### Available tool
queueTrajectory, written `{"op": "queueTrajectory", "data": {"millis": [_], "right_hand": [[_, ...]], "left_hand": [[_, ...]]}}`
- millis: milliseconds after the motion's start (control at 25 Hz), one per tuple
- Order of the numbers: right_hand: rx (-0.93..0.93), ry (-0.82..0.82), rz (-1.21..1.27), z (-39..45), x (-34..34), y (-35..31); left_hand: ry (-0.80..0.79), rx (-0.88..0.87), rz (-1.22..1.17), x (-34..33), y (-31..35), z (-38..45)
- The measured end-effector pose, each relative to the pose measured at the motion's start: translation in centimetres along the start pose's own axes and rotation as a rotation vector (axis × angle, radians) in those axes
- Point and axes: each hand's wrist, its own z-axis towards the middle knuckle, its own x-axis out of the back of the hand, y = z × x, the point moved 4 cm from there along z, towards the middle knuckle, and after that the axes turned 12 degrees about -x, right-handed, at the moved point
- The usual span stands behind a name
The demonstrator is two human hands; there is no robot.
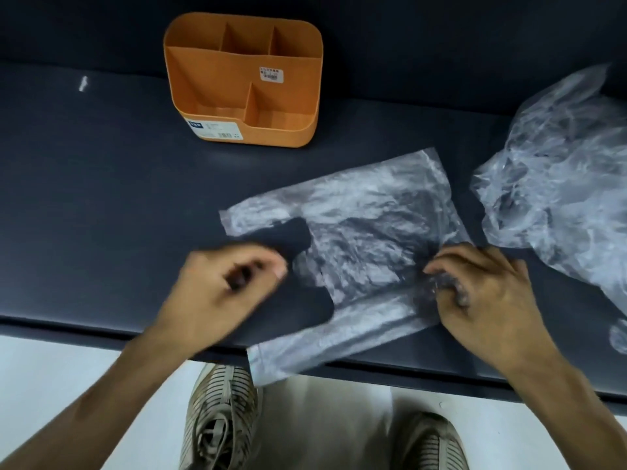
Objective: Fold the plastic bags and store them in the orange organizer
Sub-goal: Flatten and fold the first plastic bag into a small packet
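Observation:
A clear plastic bag (359,239) lies spread flat on the dark table (101,198), its handles pointing left and its lower handle hanging over the front edge. My right hand (485,300) grips the bag's near right corner, with plastic bunched under its curled fingers. My left hand (224,290) is blurred and sits at the cutout between the handles. Its fingers are curled, the thumb tip is by the bag's edge, and no plastic shows inside it. The orange organizer (315,96) stands upright at the back with several bare compartments.
A loose pile of crumpled clear bags (556,184) fills the right side of the table. The table's front edge runs just below my hands. Beneath it are a pale floor and my two shoes (220,418).

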Motion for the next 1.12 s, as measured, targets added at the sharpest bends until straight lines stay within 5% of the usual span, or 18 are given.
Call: {"op": "queueTrajectory", "data": {"millis": [120, 280, 400, 560, 640, 760, 800, 920, 1120], "right_hand": [[-0.013, 0.077, 0.118, 0.5, 1.8, -0.7], [-0.074, 0.11, 0.236, 6.1, 2.1, -1.6], [-0.093, -0.023, 0.015, 10.4, 0.2, -1.8], [-0.116, -0.29, -0.218, 10.6, -2.5, -1.6], [-0.136, -0.33, -0.245, 9.9, -3.0, -1.4], [-0.141, -0.364, -0.248, 9.1, -3.8, -1.2], [-0.139, -0.368, -0.247, 9.0, -4.1, -1.1], [-0.121, -0.364, -0.245, 8.6, -4.6, -0.7], [-0.128, -0.359, -0.219, 8.8, -4.8, -0.3]], "left_hand": [[0.353, 0.338, 0.211, 3.2, -3.8, 1.3], [0.301, 0.637, 0.27, 4.0, -5.9, 2.7], [0.264, 0.662, 0.24, 3.3, -6.1, 2.4], [0.276, 0.593, 0.149, 3.1, -6.7, 1.9], [0.299, 0.417, 0.291, 3.5, -5.3, 1.8], [-0.002, -0.118, 0.66, 1.9, -2.7, 0.7], [-0.165, -0.177, 0.708, 1.1, -3.1, -0.3], [-0.432, -0.083, 0.794, 0.5, -5.6, -3.1], [-0.437, -0.06, 0.738, 2.2, -5.8, -3.4]]}}
